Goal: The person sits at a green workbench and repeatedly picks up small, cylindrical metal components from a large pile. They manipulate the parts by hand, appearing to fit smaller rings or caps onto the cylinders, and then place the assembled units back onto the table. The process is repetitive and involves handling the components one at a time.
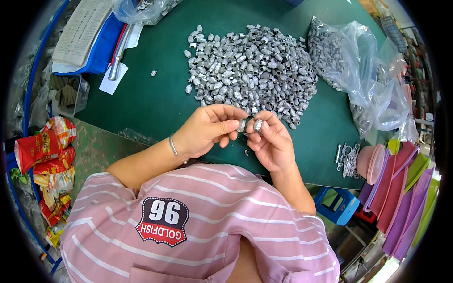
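My left hand [210, 128] pinches a small silver metal bead [241, 125] between thumb and forefinger. Close beside it, my right hand [273, 144] grips another silver bead [257, 125] with thumb and fingers. Both beads look barrel-shaped with a patterned surface, and they are held a short way apart over the near part of the green table [155, 101]. Just beyond my hands spreads a large pile of similar grey metal beads [250, 70], many with open ends showing. A metal bangle sits on my left wrist.
Clear plastic bags [363, 70] with more beads lie at the right. Small metal pieces [349, 161] sit near the right edge, beside pink and purple bins [396, 188]. At far left are a blue tray [101, 49] with papers and a clear box [71, 96]. A blue stool [337, 205] stands below.
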Tool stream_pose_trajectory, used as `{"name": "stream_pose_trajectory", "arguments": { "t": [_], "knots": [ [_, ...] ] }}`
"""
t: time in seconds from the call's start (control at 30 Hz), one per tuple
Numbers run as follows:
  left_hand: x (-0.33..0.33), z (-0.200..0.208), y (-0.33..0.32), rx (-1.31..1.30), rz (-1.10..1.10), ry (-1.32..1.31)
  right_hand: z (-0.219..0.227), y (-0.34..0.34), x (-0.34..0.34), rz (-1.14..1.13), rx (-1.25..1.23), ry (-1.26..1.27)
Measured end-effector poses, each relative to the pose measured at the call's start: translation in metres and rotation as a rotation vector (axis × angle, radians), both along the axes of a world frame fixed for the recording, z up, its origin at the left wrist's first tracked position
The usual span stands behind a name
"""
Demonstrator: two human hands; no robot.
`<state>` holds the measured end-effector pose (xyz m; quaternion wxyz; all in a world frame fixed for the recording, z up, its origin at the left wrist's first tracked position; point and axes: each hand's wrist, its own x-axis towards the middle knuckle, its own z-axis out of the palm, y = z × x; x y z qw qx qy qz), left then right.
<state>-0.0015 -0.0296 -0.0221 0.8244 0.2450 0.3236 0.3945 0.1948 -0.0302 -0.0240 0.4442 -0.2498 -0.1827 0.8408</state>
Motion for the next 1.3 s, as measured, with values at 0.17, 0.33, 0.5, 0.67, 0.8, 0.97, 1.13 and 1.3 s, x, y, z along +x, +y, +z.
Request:
{"name": "stream_pose_trajectory", "arguments": {
  "t": [0.17,0.33,0.5,0.67,0.8,0.97,1.13,1.3],
  "knots": [
    [0.001,-0.007,-0.002,-0.269,-0.005,-0.261,0.003,0.001,0.000,0.026,-0.142,0.160],
    [-0.003,-0.013,-0.003,-0.323,-0.033,-0.359,-0.001,0.003,0.004,0.044,-0.095,0.191],
    [-0.013,0.004,0.009,-0.200,0.055,-0.229,0.003,0.010,0.014,0.044,0.104,-0.221],
    [-0.013,0.005,0.011,0.760,0.003,0.903,0.014,0.019,-0.009,-0.067,0.950,-1.275],
    [0.000,-0.009,0.001,1.162,-0.030,1.302,0.009,0.024,-0.020,0.043,1.228,-1.447],
    [0.000,-0.008,0.000,1.146,-0.006,1.230,0.004,0.022,-0.015,0.041,1.265,-1.492],
    [-0.008,0.001,0.003,0.847,-0.013,0.863,0.007,0.019,-0.007,-0.015,0.971,-1.219],
    [-0.006,0.004,0.002,0.742,0.013,0.594,0.008,0.014,0.001,0.088,0.145,-0.384]
  ]
}}
